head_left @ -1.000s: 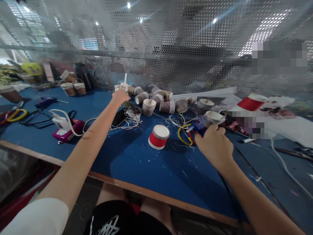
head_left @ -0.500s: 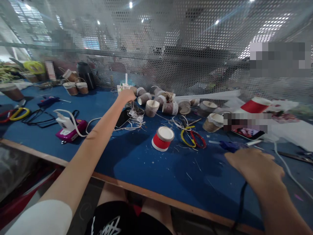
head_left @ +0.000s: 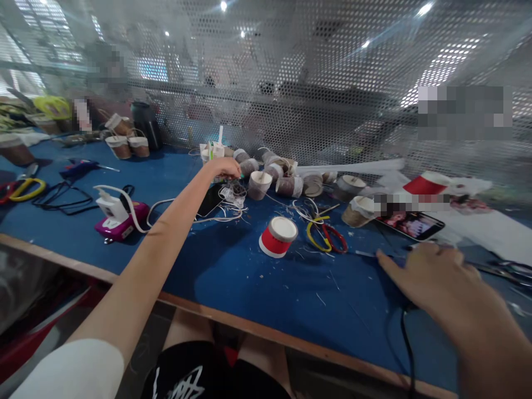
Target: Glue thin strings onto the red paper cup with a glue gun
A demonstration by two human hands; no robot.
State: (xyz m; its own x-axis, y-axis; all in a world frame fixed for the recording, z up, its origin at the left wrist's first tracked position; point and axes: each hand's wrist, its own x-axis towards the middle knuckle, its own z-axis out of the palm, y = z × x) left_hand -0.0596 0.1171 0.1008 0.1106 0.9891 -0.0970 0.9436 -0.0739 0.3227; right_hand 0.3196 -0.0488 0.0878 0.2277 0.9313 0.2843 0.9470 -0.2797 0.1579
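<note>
My left hand [head_left: 226,167] reaches far forward, its fingers curled down at the tangle of string and wire [head_left: 235,191]; what they pinch is hidden. My right hand [head_left: 436,277] is closed from above over a glue gun, its thumb pointing left. Only the thin nozzle [head_left: 362,254] and the black cord [head_left: 407,338] of that gun show clearly. Between my hands a red-and-white paper cup [head_left: 278,237] stands upside down. Scissors with yellow and red handles [head_left: 326,235] lie right of it.
Several twine-wrapped cups [head_left: 288,186] lie along the mesh panel [head_left: 266,111]. At right are a phone [head_left: 411,224] and another red cup [head_left: 426,184]. A purple power adapter [head_left: 120,221], a second blue glue gun [head_left: 81,168] and more scissors [head_left: 27,190] sit left.
My left hand has shifted slightly right over the tangle. My right hand has moved forward onto the glue gun and now covers its blue body; the nozzle sits slightly nearer me.
</note>
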